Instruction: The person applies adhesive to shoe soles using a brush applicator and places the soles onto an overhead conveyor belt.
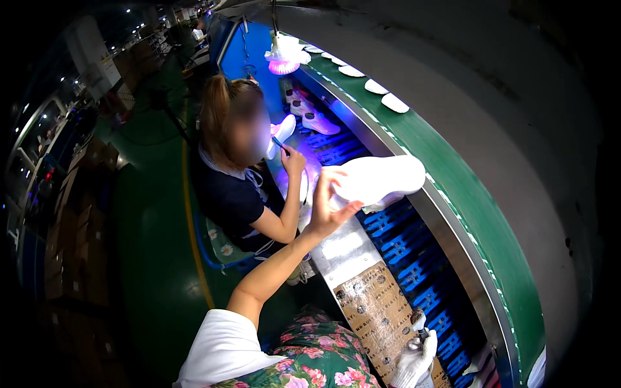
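Note:
My left hand (328,205), bare, grips one end of a white shoe (385,180) between thumb and fingers. The shoe is held up over the conveyor with its smooth white underside turned toward me. A strip of its upper shows along the lower edge. Low on the right, my right hand (417,363) wears a white glove and is closed round a small brush (418,319) with a dark handle. The brush's head points away from me, above the ledge's edge and apart from the shoe. Part of the right hand is cut off by the picture's lower edge.
A conveyor with blue slats (404,255) runs beside me, carrying shoes (317,121) farther off. Between us lies a metal ledge (339,249) partly covered with taped cardboard (375,304). White soles (394,103) lie on a green belt (453,174). A co-worker (236,187) sits ahead, holding a brush and shoe.

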The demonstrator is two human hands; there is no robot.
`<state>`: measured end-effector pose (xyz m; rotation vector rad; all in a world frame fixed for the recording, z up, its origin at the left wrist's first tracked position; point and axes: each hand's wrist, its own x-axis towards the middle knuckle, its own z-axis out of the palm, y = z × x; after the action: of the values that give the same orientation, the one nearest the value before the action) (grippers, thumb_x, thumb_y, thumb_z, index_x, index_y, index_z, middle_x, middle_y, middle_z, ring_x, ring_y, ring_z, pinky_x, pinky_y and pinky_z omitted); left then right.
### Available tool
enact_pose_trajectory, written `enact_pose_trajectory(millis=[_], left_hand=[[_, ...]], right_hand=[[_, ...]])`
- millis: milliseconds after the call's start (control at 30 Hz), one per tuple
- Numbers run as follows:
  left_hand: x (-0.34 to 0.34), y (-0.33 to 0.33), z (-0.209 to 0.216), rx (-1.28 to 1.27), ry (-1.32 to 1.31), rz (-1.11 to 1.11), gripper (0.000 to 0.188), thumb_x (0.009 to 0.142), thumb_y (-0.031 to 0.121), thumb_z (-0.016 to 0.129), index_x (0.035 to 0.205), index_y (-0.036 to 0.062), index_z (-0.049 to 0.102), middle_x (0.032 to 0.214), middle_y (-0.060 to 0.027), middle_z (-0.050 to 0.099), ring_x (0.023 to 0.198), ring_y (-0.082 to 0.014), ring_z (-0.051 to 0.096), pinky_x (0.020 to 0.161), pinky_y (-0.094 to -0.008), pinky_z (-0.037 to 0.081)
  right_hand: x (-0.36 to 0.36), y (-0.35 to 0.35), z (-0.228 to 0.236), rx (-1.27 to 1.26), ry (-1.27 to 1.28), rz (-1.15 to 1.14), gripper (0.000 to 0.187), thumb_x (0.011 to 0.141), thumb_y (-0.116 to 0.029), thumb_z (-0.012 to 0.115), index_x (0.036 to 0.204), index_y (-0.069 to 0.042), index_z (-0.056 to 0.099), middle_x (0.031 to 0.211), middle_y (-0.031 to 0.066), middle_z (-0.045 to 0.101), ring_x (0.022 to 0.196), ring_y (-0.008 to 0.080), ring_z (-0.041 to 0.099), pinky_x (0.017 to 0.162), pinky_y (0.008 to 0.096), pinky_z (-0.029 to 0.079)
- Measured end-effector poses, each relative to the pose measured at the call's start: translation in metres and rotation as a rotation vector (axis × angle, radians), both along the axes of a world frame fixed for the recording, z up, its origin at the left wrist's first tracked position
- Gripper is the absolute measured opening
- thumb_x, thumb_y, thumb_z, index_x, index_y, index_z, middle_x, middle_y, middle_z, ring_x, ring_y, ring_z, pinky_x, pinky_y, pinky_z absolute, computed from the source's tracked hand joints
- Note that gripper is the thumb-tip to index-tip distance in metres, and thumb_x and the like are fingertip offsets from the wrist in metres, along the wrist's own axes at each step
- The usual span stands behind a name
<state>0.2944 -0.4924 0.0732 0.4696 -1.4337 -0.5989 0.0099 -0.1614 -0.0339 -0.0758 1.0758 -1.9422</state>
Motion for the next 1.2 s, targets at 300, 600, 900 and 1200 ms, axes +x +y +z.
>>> enact_pose_trajectory(millis=[300,600,900,1200], left_hand=[[-0.034,0.064,-0.030,0.663,0.193,-0.553,0.025,0.102,0.014,0.043,0.111,-0.0014,0.061,0.102,-0.0136,0.070,0.094,-0.0204,0.068,0.093,-0.0329,0.051],[-0.117,0.168,-0.130,1.417,0.226,-1.403,0.036,0.103,0.026,0.046,0.120,-0.0015,0.061,0.113,-0.0135,0.070,0.103,-0.0240,0.068,0.097,-0.0403,0.053],[-0.087,0.267,-0.115,1.753,0.335,-1.729,0.112,0.084,0.089,0.019,0.145,-0.0018,0.043,0.134,-0.0251,0.056,0.118,-0.0455,0.059,0.106,-0.0578,0.043],[-0.113,0.259,-0.092,1.619,0.343,-1.586,0.119,0.077,0.095,0.007,0.133,0.0004,0.053,0.110,-0.0191,0.065,0.094,-0.0365,0.070,0.080,-0.0479,0.059]], right_hand=[[0.013,0.023,0.050,-0.187,0.199,0.066,0.032,0.093,-0.019,0.067,0.121,-0.004,0.062,0.116,0.0047,0.067,0.099,0.0136,0.063,0.091,0.0294,0.050],[0.050,0.011,0.079,-0.150,0.091,0.174,0.026,0.088,-0.005,0.066,0.113,0.002,0.064,0.112,0.0150,0.069,0.095,0.0210,0.066,0.085,0.0325,0.053],[0.035,0.032,0.078,-0.093,0.199,0.059,0.025,0.086,0.002,0.068,0.111,0.002,0.067,0.111,0.0180,0.070,0.094,0.0237,0.068,0.079,0.0322,0.055],[0.034,0.038,0.112,0.029,0.549,0.080,0.025,0.084,0.002,0.074,0.108,0.003,0.070,0.098,0.0046,0.071,0.087,0.0121,0.067,0.075,0.0264,0.054]])
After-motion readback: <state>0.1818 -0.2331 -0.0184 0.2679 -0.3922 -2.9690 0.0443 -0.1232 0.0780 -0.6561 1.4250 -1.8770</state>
